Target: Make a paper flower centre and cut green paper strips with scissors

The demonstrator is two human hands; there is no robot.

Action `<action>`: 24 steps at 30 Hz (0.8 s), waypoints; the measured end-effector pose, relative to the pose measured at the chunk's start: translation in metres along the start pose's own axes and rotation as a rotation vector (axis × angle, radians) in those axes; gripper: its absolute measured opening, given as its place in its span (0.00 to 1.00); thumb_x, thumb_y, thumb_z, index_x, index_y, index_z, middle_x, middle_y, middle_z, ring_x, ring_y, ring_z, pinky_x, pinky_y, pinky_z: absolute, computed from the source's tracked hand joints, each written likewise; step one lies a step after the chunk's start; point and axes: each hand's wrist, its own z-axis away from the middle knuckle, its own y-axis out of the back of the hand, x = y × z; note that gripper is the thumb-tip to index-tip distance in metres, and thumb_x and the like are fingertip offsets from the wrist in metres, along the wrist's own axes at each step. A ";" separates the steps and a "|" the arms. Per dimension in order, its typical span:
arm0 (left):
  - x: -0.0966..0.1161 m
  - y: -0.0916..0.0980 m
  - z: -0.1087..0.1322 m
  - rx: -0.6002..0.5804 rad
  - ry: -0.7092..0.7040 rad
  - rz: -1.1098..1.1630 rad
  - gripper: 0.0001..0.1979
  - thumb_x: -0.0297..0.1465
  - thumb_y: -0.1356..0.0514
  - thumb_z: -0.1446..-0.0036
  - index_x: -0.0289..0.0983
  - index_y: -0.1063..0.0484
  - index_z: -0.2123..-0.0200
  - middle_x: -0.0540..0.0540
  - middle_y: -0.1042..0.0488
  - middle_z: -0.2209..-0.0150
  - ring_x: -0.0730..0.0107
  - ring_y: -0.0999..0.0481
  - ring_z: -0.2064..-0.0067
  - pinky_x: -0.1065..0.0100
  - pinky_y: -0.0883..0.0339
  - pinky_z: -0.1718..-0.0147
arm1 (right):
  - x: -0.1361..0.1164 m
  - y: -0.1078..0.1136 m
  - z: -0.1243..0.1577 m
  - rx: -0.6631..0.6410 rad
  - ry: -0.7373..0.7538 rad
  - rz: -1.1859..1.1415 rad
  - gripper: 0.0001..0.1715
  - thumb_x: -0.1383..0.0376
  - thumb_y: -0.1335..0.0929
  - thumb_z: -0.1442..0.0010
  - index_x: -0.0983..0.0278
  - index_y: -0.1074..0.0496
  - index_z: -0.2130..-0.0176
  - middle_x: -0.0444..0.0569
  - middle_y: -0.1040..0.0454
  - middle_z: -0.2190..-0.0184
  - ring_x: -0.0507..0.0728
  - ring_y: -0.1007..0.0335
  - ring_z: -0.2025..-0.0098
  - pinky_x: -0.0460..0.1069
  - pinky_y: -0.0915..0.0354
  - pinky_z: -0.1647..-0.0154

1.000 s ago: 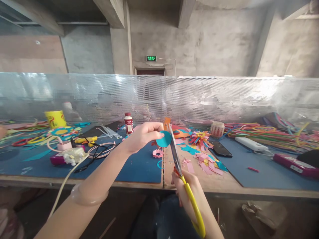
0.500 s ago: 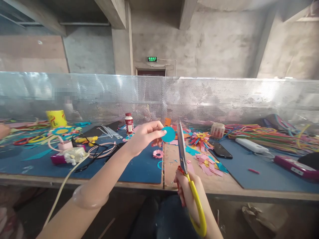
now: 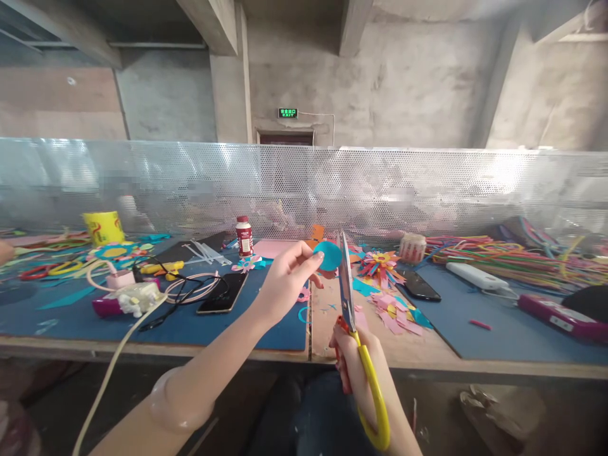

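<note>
My left hand (image 3: 287,280) pinches a small teal paper disc (image 3: 327,255) by its left edge and holds it above the bench. My right hand (image 3: 358,361) grips yellow-handled scissors (image 3: 354,329) from below. The blades point up and their tips meet the disc's right edge. Whether the blades are apart I cannot make out. A bangle sits on my left forearm. Under the disc lie a pink paper flower (image 3: 303,294) and teal offcuts.
Paper scraps (image 3: 396,316) and a folded flower (image 3: 380,261) lie right of the scissors. Two phones (image 3: 223,293) (image 3: 418,285), a red-capped bottle (image 3: 244,236), cables, a yellow tape roll (image 3: 103,227) and coloured strips (image 3: 503,253) crowd the blue mats. A perforated metal screen (image 3: 304,187) backs the bench.
My left hand moved right and lower with the disc, uncovering the phone on the mat. The scissors shifted right and stood more upright, and their tips are again at the disc's edge.
</note>
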 end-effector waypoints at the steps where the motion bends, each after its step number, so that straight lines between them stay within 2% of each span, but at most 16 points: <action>1: 0.001 -0.001 0.001 0.009 0.015 -0.023 0.12 0.37 0.44 0.44 0.37 0.40 0.75 0.54 0.37 0.76 0.77 0.29 0.75 0.73 0.41 0.78 | 0.000 0.000 0.000 -0.002 0.002 0.001 0.16 0.56 0.42 0.44 0.63 0.42 0.78 0.38 0.44 0.87 0.46 0.52 0.86 0.44 0.53 0.84; 4: 0.004 -0.003 0.004 0.024 0.040 -0.068 0.13 0.39 0.44 0.44 0.38 0.40 0.75 0.53 0.36 0.78 0.76 0.29 0.75 0.73 0.47 0.82 | 0.002 0.000 0.001 -0.004 0.007 0.000 0.17 0.55 0.42 0.44 0.63 0.43 0.78 0.38 0.44 0.86 0.46 0.52 0.86 0.44 0.53 0.84; 11: 0.003 -0.001 0.002 0.032 -0.037 -0.074 0.13 0.37 0.44 0.43 0.38 0.41 0.76 0.54 0.37 0.79 0.75 0.30 0.74 0.70 0.41 0.75 | 0.000 0.000 0.002 -0.006 0.017 0.025 0.16 0.57 0.42 0.44 0.63 0.42 0.78 0.38 0.44 0.86 0.46 0.51 0.86 0.44 0.53 0.83; 18: 0.009 0.004 0.002 0.009 -0.071 -0.157 0.11 0.36 0.44 0.43 0.38 0.39 0.75 0.54 0.36 0.77 0.76 0.31 0.74 0.71 0.40 0.73 | 0.001 0.000 0.001 -0.021 0.043 0.022 0.17 0.54 0.42 0.43 0.62 0.45 0.77 0.37 0.45 0.86 0.46 0.52 0.86 0.44 0.52 0.83; 24: 0.013 0.005 0.000 0.068 -0.137 -0.222 0.11 0.35 0.44 0.44 0.38 0.39 0.76 0.53 0.34 0.78 0.76 0.32 0.74 0.71 0.40 0.73 | 0.002 0.000 0.002 -0.039 0.035 0.027 0.16 0.55 0.42 0.44 0.62 0.47 0.77 0.37 0.45 0.85 0.46 0.51 0.86 0.44 0.53 0.84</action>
